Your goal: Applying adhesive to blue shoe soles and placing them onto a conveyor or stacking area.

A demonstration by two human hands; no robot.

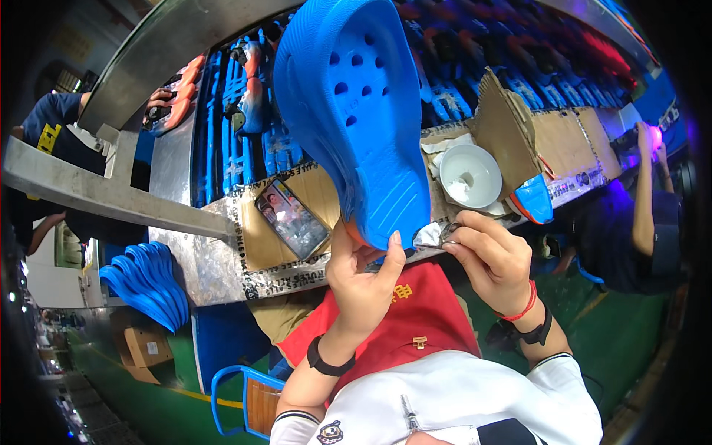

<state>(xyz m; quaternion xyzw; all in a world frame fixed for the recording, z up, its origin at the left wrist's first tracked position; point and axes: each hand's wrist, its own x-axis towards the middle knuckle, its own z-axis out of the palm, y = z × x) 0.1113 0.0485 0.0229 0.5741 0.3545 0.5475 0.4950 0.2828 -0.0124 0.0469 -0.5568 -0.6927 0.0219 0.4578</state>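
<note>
A large blue clog [378, 141] with round vent holes rises in front of me, its holed part pointing away. My left hand [363, 278] grips its near end, thumb on the blue surface and fingers around the side, where a bit of orange shows. Just right of that end, my right hand [489, 256] pinches a crumpled white cloth [429, 234] between thumb and fingers. The cloth is close to the clog's edge; whether it touches I cannot tell. Something dark by the fingertips is too small to name.
A white bowl [452, 194] stands beyond my right hand, beside an upright cardboard piece [504, 122] and a blue-orange shoe part [532, 200]. A phone [291, 220] lies on cardboard at left. Stacked blue clogs [148, 285] hang past the table's left end. Behind runs a blue slatted conveyor [222, 141]. Co-workers sit both sides.
</note>
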